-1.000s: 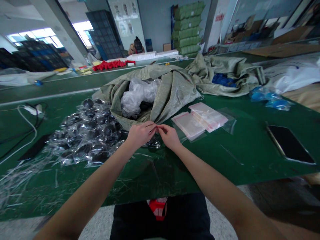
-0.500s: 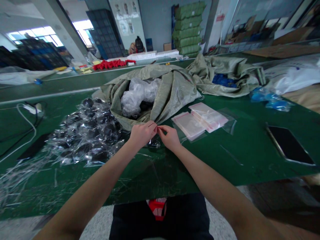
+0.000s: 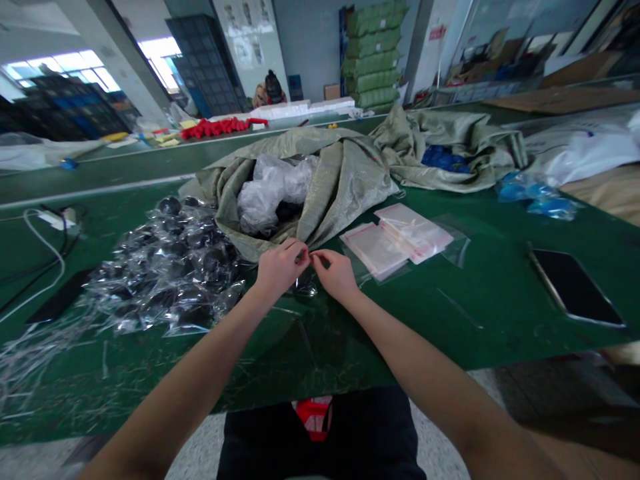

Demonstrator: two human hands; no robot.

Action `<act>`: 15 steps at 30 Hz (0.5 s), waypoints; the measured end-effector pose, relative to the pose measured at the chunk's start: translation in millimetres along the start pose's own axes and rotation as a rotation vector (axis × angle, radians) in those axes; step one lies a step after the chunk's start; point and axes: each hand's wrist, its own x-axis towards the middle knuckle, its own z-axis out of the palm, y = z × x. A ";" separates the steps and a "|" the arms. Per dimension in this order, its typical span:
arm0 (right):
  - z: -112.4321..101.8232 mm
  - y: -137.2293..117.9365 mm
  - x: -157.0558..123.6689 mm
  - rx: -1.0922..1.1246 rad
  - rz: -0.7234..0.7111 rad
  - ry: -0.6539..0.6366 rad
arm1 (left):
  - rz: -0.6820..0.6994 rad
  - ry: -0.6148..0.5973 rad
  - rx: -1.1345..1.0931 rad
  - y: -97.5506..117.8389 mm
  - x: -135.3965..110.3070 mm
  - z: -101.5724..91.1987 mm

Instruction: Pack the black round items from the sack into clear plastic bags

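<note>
My left hand [image 3: 277,268] and my right hand [image 3: 336,273] meet fingertip to fingertip above the green table [image 3: 500,300], both pinched on the top edge of a small clear plastic bag [image 3: 304,285] with a dark round piece inside. The bag hangs just below my fingers. To the left lies a pile of bagged black pieces [image 3: 170,270]. Right of my hands is a stack of empty clear bags with pink strips [image 3: 395,239]. Behind my hands an open grey-green woven sack [image 3: 340,180] holds a crumpled clear liner [image 3: 273,190].
A black phone [image 3: 575,288] lies at the right. A white cable [image 3: 43,257] and plastic strips [image 3: 30,360] lie at the left. A second sack [image 3: 450,150] and blue bags [image 3: 535,193] sit behind. A person [image 3: 273,87] sits far back.
My hands have shifted slightly left and stay pinched together on the small bag; the view has drifted a little. Nothing else moved.
</note>
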 end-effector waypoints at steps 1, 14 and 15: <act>-0.3 0.1 0.0 -0.001 0.008 -0.002 | -0.011 0.006 -0.003 0.1 0.1 0.3; 10.8 10.0 -0.7 0.576 0.309 0.029 | -0.824 0.401 -1.389 -38.4 24.0 -13.0; 12.3 11.0 -0.6 0.624 0.341 0.025 | -0.865 0.429 -1.494 -44.0 23.2 -17.4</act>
